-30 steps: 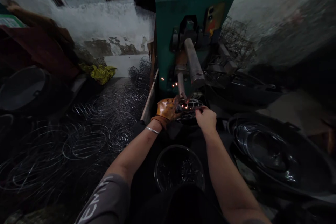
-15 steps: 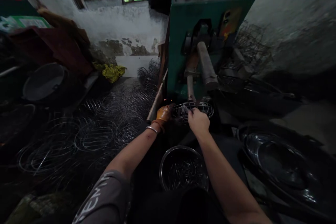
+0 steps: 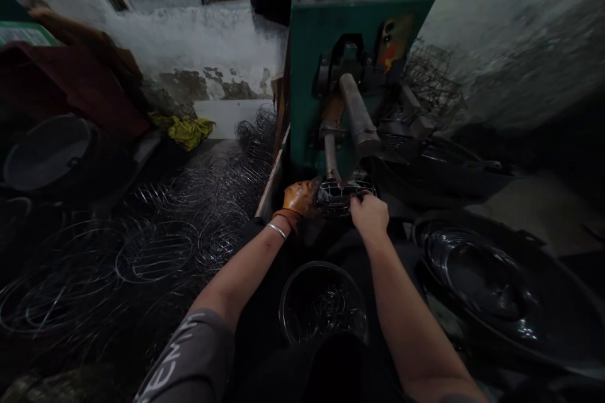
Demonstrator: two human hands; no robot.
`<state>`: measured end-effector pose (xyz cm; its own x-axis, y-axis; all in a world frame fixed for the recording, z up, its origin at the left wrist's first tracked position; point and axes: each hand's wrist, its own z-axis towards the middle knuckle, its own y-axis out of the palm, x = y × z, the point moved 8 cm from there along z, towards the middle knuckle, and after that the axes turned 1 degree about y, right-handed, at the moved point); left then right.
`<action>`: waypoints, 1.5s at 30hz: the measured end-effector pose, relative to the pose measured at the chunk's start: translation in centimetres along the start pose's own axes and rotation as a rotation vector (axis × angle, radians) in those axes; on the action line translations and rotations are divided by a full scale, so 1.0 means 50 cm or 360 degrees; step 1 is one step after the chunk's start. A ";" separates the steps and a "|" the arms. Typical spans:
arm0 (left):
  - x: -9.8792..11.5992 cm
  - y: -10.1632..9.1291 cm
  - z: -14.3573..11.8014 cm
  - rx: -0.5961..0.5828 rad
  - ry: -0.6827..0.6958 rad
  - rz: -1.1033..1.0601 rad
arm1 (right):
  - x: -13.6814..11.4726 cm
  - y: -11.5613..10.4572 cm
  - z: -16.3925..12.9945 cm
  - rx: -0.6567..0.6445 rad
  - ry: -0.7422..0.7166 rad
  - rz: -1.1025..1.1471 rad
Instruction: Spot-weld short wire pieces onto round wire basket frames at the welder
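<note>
My left hand [image 3: 300, 199], in an orange-brown glove, grips the left rim of a round wire rack [image 3: 341, 192]. On the rack's near right edge rests my bare right hand [image 3: 369, 215], fingers pinched on its wires. The rack lies under the two metal electrode arms [image 3: 357, 114] of a green welding machine [image 3: 331, 44]. A silver bangle sits on my left wrist.
Several finished wire racks [image 3: 155, 258] lie piled on the floor to the left. A round metal bowl of small wire pieces [image 3: 322, 304] stands between my arms. Large dark pans [image 3: 482, 277] lie at the right. A yellow cloth [image 3: 182, 129] lies by the far wall.
Sparks seen a second ago at the electrodes are gone. The rack has shifted under the arms, and my right hand moved from its middle back to the near right edge.
</note>
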<state>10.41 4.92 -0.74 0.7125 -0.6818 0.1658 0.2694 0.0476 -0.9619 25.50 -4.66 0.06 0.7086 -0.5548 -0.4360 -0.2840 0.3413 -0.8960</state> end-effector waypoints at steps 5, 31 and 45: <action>0.008 -0.016 -0.004 -0.0045 0.0068 0.0040 | 0.005 0.002 0.005 -0.0057 0.0018 -0.0055; -0.058 0.000 -0.045 0.0118 -0.0023 -0.0254 | 0.028 -0.024 -0.020 0.0013 0.0027 0.0034; -0.092 0.042 -0.032 0.0004 -0.0070 -0.0319 | -0.074 0.017 -0.052 -0.0100 -0.0109 -0.0238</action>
<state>6.66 6.99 -3.88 0.6719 -0.6453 0.3635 0.4106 -0.0840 -0.9079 20.97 -4.28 0.70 0.7878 -0.5419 -0.2928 -0.2105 0.2100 -0.9548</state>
